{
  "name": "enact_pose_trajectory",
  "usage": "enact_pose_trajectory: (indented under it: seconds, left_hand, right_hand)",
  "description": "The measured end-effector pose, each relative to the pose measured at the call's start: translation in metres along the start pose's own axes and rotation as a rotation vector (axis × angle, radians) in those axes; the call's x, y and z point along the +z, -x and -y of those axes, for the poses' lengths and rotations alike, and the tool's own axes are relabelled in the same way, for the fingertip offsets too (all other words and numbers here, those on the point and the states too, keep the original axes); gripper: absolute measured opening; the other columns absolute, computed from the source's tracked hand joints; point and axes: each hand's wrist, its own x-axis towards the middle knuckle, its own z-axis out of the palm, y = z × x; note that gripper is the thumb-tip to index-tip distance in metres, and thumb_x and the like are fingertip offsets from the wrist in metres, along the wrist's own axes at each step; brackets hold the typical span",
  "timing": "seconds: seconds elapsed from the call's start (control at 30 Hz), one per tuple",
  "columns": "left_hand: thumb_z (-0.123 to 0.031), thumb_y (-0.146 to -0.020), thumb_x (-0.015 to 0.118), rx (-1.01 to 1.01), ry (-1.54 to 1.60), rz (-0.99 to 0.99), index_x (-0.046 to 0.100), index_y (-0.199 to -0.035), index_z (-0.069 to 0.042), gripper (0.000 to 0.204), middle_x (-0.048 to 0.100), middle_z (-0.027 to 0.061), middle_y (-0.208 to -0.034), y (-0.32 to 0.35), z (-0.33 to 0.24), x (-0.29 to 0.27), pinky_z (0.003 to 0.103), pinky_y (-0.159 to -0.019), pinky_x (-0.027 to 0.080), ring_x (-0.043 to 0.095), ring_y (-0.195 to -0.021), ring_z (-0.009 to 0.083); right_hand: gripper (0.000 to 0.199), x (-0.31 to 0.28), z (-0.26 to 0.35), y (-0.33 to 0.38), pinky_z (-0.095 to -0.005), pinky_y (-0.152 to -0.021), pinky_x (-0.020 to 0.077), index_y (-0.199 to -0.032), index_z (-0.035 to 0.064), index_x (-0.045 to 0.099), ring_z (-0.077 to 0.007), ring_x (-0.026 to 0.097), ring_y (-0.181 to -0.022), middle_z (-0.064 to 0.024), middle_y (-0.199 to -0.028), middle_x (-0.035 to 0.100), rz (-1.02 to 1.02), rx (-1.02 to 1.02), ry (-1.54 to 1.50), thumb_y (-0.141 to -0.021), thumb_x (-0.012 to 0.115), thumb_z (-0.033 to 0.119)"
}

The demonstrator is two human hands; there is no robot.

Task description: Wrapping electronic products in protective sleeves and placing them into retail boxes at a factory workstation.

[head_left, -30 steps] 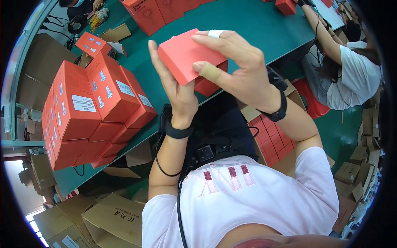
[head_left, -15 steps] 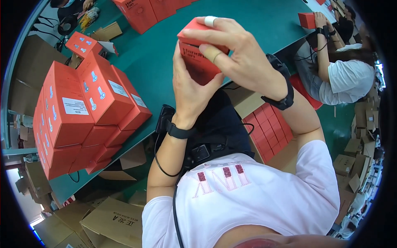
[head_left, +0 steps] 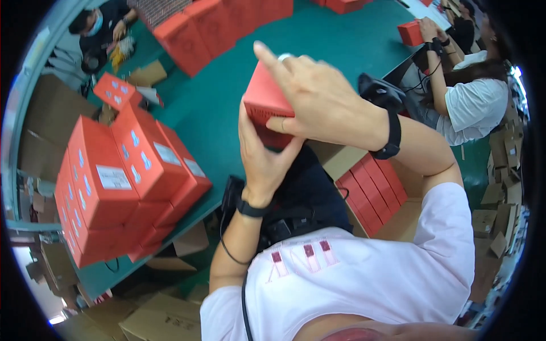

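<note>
Seen from above, a person in a pale pink T-shirt (head_left: pixel 364 273) holds a small red box (head_left: pixel 263 91) in front of the body, over the near edge of a green table (head_left: pixel 199 122). The left hand (head_left: pixel 263 159) cups the box from the near side, thumb and fingers spread apart to its width and set against its sides. The right hand (head_left: pixel 327 99) lies over the top and right of the box, forefinger stretched out, thumb bent across the near face, a white band around one finger. The right hand is slightly blurred and hides part of the box, so I cannot tell whether it grips or only presses.

To the left stands a stack of red boxes (head_left: pixel 111 213) with white labels. A row of red boxes (head_left: pixel 210 31) lines the far side. Near right, an open carton (head_left: pixel 401 227) holds more red boxes (head_left: pixel 369 196). Farther right, a co-worker in a white sleeve (head_left: pixel 475 102) handles another red box (head_left: pixel 409 34).
</note>
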Motion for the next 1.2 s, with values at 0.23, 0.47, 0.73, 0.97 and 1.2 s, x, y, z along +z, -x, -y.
enact_pose_trajectory:
  seconds: [0.23, 0.47, 0.73, 0.97, 1.2]
  left_hand:
    - [-0.019, -0.078, 0.086, -0.209, -0.017, 0.292, 0.057, -0.138, 0.001, 0.07, 0.062, 0.0207, -0.132, 0.052, 0.0, -0.038, 0.045, -0.109, 0.042, 0.057, -0.125, 0.0373]
    - [-0.014, -0.078, 0.083, -0.09, -0.074, 0.3, 0.071, -0.116, -0.003, 0.041, 0.07, 0.0132, -0.119, 0.06, 0.011, -0.043, 0.048, -0.107, 0.045, 0.062, -0.121, 0.0352]
    - [-0.016, -0.08, 0.083, -0.047, -0.037, 0.225, 0.07, -0.116, -0.003, 0.041, 0.07, 0.0135, -0.118, 0.061, 0.017, -0.045, 0.045, -0.103, 0.049, 0.062, -0.119, 0.0352]
    - [-0.02, -0.084, 0.079, -0.067, 0.047, 0.182, 0.069, -0.117, -0.002, 0.038, 0.068, 0.0138, -0.119, 0.072, 0.025, -0.036, 0.045, -0.105, 0.047, 0.06, -0.119, 0.0334]
    - [-0.018, -0.084, 0.08, -0.043, 0.158, 0.214, 0.069, -0.119, -0.002, 0.04, 0.069, 0.0134, -0.117, 0.076, 0.01, -0.053, 0.043, -0.104, 0.047, 0.06, -0.119, 0.0327]
  right_hand:
    - [0.084, -0.048, -0.168, -0.106, -0.0397, -0.097, 0.0504, -0.135, -0.0034, 0.053, -0.0356, 0.061, -0.111, -0.0212, -0.119, 0.062, 0.088, 0.02, -0.047, -0.062, 0.086, 0.024]
    - [0.092, 0.007, -0.302, -0.212, -0.0386, -0.083, 0.0548, -0.153, 0.0213, 0.045, -0.0328, 0.062, -0.11, -0.0194, -0.114, 0.064, 0.011, 0.208, 0.1, -0.066, 0.07, 0.004]
    - [0.088, 0.053, -0.272, -0.225, -0.0428, -0.099, 0.0495, -0.15, 0.0082, 0.048, -0.0331, 0.064, -0.115, -0.0221, -0.124, 0.066, -0.221, 0.101, -0.016, -0.079, 0.076, 0.051]
    - [0.075, 0.069, -0.337, -0.252, -0.0474, -0.096, 0.0506, -0.141, 0.0095, 0.058, -0.0396, 0.065, -0.113, -0.0247, -0.116, 0.07, -0.339, 0.269, 0.231, -0.08, 0.071, 0.051]
    - [0.1, 0.041, -0.314, -0.217, -0.0454, -0.111, 0.0409, -0.157, 0.0114, 0.036, -0.0416, 0.048, -0.137, -0.0301, -0.146, 0.05, -0.446, 0.253, 0.56, -0.083, 0.066, 0.072]
